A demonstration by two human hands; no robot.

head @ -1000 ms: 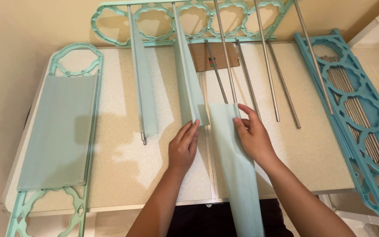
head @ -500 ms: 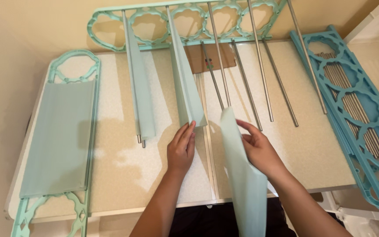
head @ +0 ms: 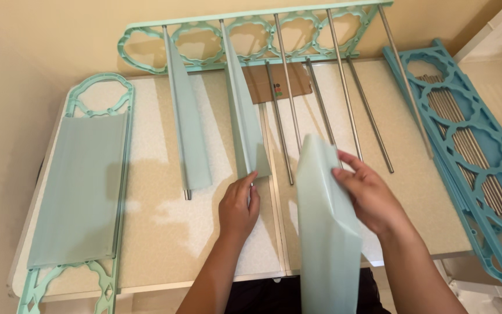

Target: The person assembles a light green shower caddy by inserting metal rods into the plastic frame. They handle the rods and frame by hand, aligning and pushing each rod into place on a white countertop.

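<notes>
While the right hand (head: 370, 195) pinches the upper edge of a pale green fabric sleeve (head: 323, 232), thumb on the near face and fingers curled behind it, the cloth stands lifted off the table and hangs down past the front edge. The left hand (head: 238, 206) lies flat with its fingers loosely together, holding nothing, its fingertips touching the lower end of a second fabric sleeve (head: 244, 125) threaded on a rod. A third sleeve (head: 188, 131) lies just to the left of that one, apart from both hands. Bare metal rods (head: 344, 99) fan out from a mint green lattice frame (head: 245, 32) leaning at the back of the speckled beige folding table (head: 158, 232). A finished fabric panel (head: 79, 189) lies on the left; a blue lattice frame (head: 472, 145) rests at the right. A flat brown cardboard piece (head: 280, 84) with a small coloured mark lies under the rods. Beige walls close in behind and at the left.
</notes>
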